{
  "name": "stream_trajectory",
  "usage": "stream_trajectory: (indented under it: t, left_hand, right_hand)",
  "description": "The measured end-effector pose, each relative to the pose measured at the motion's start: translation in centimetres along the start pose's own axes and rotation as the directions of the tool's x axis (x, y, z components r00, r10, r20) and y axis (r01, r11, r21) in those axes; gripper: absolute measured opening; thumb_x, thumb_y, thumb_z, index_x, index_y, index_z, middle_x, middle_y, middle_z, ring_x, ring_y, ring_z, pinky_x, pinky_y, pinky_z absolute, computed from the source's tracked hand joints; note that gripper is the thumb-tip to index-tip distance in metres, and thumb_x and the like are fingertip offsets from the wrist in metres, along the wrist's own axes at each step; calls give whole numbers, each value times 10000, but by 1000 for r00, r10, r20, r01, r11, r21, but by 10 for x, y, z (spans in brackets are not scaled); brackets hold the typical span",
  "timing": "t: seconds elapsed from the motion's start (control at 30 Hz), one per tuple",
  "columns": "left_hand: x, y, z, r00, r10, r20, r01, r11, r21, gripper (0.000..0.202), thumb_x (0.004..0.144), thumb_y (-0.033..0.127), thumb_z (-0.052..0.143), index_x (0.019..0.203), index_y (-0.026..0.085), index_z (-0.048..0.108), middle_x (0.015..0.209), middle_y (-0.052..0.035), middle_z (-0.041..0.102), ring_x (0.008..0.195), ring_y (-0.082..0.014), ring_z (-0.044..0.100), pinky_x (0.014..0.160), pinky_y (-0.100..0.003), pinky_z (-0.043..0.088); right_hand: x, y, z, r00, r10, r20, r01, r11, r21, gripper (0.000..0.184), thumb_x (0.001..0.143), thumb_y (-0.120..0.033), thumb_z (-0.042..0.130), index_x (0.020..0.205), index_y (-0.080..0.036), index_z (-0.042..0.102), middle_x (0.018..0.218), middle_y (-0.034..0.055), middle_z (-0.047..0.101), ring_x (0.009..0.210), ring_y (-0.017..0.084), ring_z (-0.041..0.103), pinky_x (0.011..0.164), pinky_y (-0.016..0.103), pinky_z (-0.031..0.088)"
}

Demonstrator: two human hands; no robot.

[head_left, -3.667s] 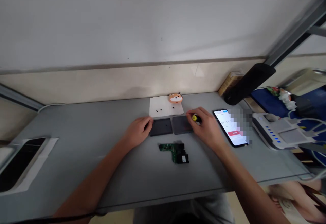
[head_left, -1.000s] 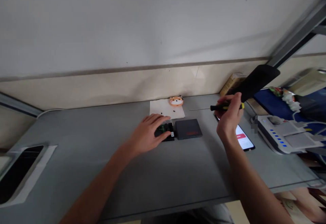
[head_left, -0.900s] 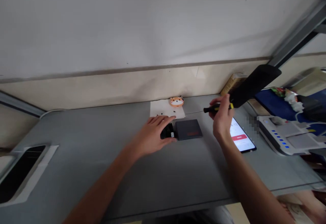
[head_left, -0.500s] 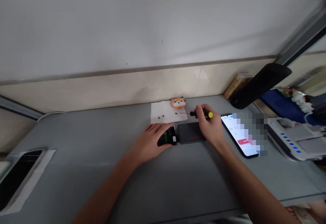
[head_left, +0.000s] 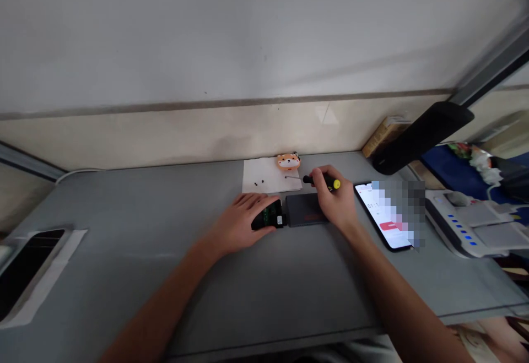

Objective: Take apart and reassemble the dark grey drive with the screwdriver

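Note:
My left hand [head_left: 242,222] curls its thumb and fingers around a small black device with a green circuit board [head_left: 269,214], which lies on the desk. In my right hand [head_left: 335,198] is a screwdriver [head_left: 308,179] with a black handle and yellow end. Its thin shaft points left over a sheet of white paper [head_left: 250,173], and the tip meets a tiny dark screw [head_left: 285,177]. More small screws [head_left: 259,183] lie on the paper's left part. A flat dark grey case [head_left: 303,210] sits just right of the device, partly behind my right hand.
An orange animal-face case [head_left: 288,161] rests at the paper's back edge. To the right are a lit phone [head_left: 382,222], a white device with blue lights [head_left: 458,228], a black cylinder [head_left: 421,137] and a book [head_left: 384,134]. Another phone [head_left: 31,269] lies far left on the grey desk [head_left: 144,214].
The screwdriver tip has moved slightly left, from just beside the single screw onto it. My left hand keeps its hold on the device. The whole view has shifted a little.

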State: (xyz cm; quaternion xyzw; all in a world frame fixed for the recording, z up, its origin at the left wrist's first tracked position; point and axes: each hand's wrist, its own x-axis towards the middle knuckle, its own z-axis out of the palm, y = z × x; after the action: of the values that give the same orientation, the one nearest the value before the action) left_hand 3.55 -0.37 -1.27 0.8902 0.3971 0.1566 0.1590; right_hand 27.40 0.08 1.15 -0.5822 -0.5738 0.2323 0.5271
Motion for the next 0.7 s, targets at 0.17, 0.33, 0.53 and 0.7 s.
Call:
stream_trajectory:
  t: [0.17,0.33,0.53,0.7]
  left_hand:
    - [0,1,-1,1000,-3,3,3,1000,2,533,916,322,721,1413,296,533,1352,-49,651,1238,-269,596,1098,-445,486]
    - [-1,0,0,1000,-8,-8,8,1000,1,525,918,346,715,1412,304,543,1362,-50,647,1242,-269,597,1098,-445,489]
    - [-1,-3,5,999,-14,-31,13,1000,-8,504,930,380,689,1410,318,549,1357,-47,647,1252,-264,596,1100,-437,488]
    - [1,-2,8,999,2,-54,-2,1000,4,484,939,380,682,1398,286,563,1321,-67,670,1232,-268,613,1092,-446,491]
  right_hand:
    - [0,2,1,1000,5,-3,-5,1000,13,387,929,-557,544,793,-212,653,740,30,686,712,177,604,684,305,460]
    - [-1,2,1,1000,24,11,-24,1000,1,416,932,-582,523,783,-213,642,722,27,666,702,177,591,675,305,452]
    - [-1,-1,2,999,34,25,-35,999,15,490,918,-660,499,770,-212,631,706,25,647,697,172,584,664,302,452]
    - [2,0,7,966,246,78,-255,954,160,567,862,-768,494,754,-221,599,602,-7,578,499,131,500,503,282,387]
